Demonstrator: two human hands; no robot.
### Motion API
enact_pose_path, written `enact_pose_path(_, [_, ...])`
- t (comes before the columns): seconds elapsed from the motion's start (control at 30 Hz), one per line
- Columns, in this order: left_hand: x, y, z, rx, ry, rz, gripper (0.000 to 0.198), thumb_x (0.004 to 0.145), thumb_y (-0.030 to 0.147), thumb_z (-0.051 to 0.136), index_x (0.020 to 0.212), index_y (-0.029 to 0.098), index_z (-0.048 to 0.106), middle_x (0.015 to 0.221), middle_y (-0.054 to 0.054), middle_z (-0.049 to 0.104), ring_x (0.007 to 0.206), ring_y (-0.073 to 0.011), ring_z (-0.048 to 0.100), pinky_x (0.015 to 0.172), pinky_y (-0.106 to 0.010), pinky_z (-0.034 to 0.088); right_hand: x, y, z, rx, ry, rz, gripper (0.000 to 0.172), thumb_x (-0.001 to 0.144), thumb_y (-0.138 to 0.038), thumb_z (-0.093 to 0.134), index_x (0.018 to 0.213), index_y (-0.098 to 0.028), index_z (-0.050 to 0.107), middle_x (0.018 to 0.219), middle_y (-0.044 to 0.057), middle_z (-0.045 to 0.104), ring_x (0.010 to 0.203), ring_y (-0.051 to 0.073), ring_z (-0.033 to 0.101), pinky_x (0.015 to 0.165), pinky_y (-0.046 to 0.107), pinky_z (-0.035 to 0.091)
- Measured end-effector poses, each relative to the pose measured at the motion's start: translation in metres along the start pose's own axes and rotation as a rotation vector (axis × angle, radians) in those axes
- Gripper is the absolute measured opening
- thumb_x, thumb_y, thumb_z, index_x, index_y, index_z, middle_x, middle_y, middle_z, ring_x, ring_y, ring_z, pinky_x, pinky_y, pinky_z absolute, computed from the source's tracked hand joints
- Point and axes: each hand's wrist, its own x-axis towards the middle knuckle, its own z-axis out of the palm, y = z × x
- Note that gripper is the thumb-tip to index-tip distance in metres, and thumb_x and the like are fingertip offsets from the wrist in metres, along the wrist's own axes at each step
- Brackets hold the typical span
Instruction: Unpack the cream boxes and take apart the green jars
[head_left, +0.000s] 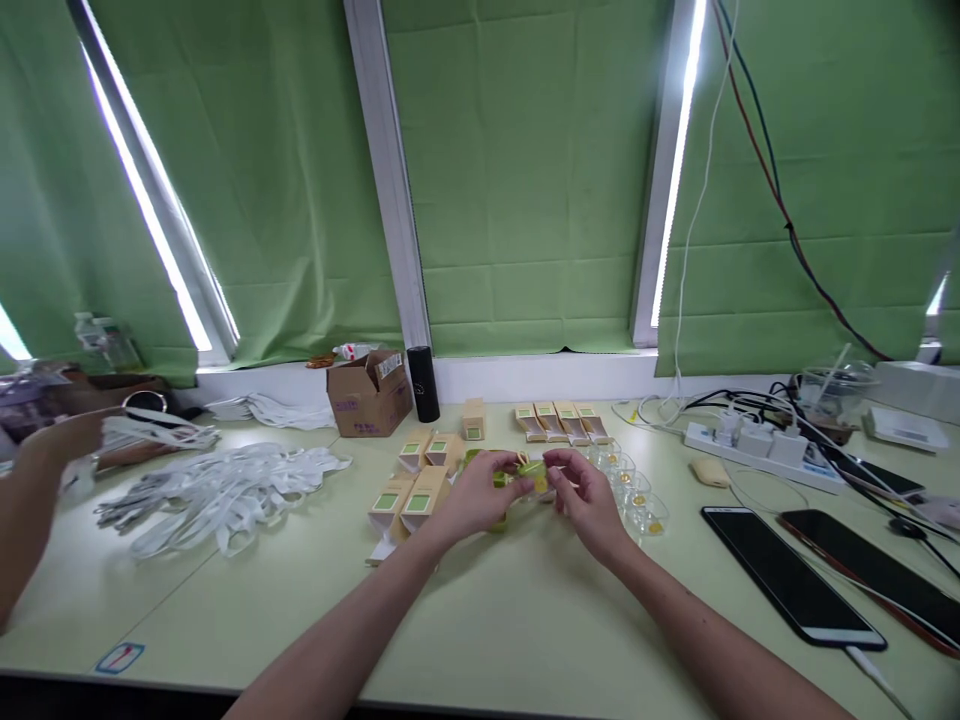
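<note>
Between my hands, above the table, is a small green item with a yellow patch (pixel 535 474); its exact kind is too small to make out. My left hand (pixel 480 492) is closed on its left side, fingers curled. My right hand (pixel 586 497) pinches at its right edge with thumb and fingertips. More green items (pixel 498 520) lie partly hidden behind my left hand. Just right of my right hand stand several clear plastic cups (pixel 636 492) with yellow labels. Left of my left hand are several open kraft paper boxes (pixel 424 500) with green labels.
More kraft boxes (pixel 562 422) stand at the back, near a cardboard carton (pixel 367 395) and a black cylinder (pixel 424 384). Left, another person's hand (pixel 120 432) holds white straps beside a strap pile (pixel 240 490). Right lie phones (pixel 791 575) and a power strip (pixel 765 455) with cables.
</note>
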Motion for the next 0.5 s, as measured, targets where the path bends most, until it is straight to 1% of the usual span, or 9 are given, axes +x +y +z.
enact_pose_path(0.07, [0.006,0.001,0.004,-0.001,0.085,-0.026,0.039,0.080,0.053,0.078,0.107,0.024,0.079,0.112,-0.009,0.077,0.105,-0.0276,0.071,0.094,-0.036,0.056,0.000,0.001,0.005,0.176,-0.034,0.071,0.048,0.083,-0.062,0.075,0.109,-0.022,0.067,0.100,0.008,0.071,0.080,0.021,0.067,0.059,0.031,0.057])
enact_pose_path(0.13, [0.009,-0.001,0.011,0.028,0.165,-0.039,0.039,0.078,0.052,0.079,0.106,0.025,0.080,0.111,-0.009,0.077,0.103,-0.0274,0.071,0.093,-0.036,0.057,0.002,0.004,0.007,0.343,-0.065,0.159,0.052,0.077,-0.063,0.081,0.107,-0.023,0.066,0.094,0.006,0.072,0.078,0.022,0.069,0.060,0.034,0.059])
enact_pose_path(0.2, [0.008,-0.005,0.017,0.030,0.226,-0.011,0.033,0.083,0.052,0.074,0.101,0.026,0.081,0.106,-0.008,0.077,0.104,-0.0271,0.071,0.094,-0.038,0.056,0.004,0.008,0.007,0.457,-0.097,0.233,0.051,0.074,-0.062,0.084,0.102,-0.023,0.065,0.089,0.005,0.073,0.074,0.022,0.070,0.061,0.034,0.059])
enact_pose_path(0.23, [0.008,-0.008,0.020,0.004,0.237,0.014,0.032,0.088,0.053,0.068,0.098,0.026,0.081,0.104,-0.008,0.078,0.104,-0.0266,0.071,0.096,-0.038,0.056,0.006,0.009,0.006,0.492,-0.107,0.259,0.050,0.075,-0.062,0.083,0.100,-0.023,0.065,0.087,0.006,0.074,0.072,0.022,0.071,0.061,0.034,0.058])
enact_pose_path(0.27, [0.007,-0.011,0.021,-0.036,0.238,0.036,0.034,0.093,0.054,0.061,0.093,0.025,0.080,0.101,-0.008,0.079,0.104,-0.0261,0.071,0.097,-0.039,0.056,0.006,0.009,0.005,0.514,-0.110,0.277,0.049,0.076,-0.062,0.083,0.098,-0.022,0.066,0.086,0.006,0.074,0.071,0.022,0.071,0.061,0.034,0.058])
enact_pose_path(0.33, [0.006,-0.017,0.022,-0.131,0.231,0.057,0.044,0.099,0.056,0.050,0.084,0.025,0.078,0.095,-0.008,0.080,0.100,-0.0248,0.072,0.097,-0.038,0.056,0.007,0.009,0.003,0.531,-0.107,0.293,0.047,0.077,-0.062,0.082,0.094,-0.021,0.066,0.086,0.008,0.075,0.070,0.023,0.071,0.061,0.035,0.057])
enact_pose_path(0.4, [0.005,-0.023,0.022,-0.198,0.220,0.044,0.049,0.099,0.059,0.047,0.080,0.024,0.075,0.092,-0.008,0.080,0.095,-0.0237,0.073,0.094,-0.037,0.057,0.007,0.008,0.002,0.536,-0.111,0.298,0.046,0.077,-0.061,0.082,0.094,-0.021,0.066,0.086,0.008,0.076,0.071,0.024,0.072,0.062,0.036,0.057])
enact_pose_path(0.5, [0.004,-0.030,0.022,-0.231,0.208,0.009,0.048,0.096,0.063,0.051,0.086,0.023,0.076,0.089,-0.008,0.080,0.092,-0.0239,0.074,0.091,-0.037,0.059,0.005,0.007,0.003,0.543,-0.132,0.316,0.044,0.078,-0.059,0.082,0.095,-0.021,0.066,0.087,0.008,0.076,0.073,0.023,0.072,0.064,0.035,0.057])
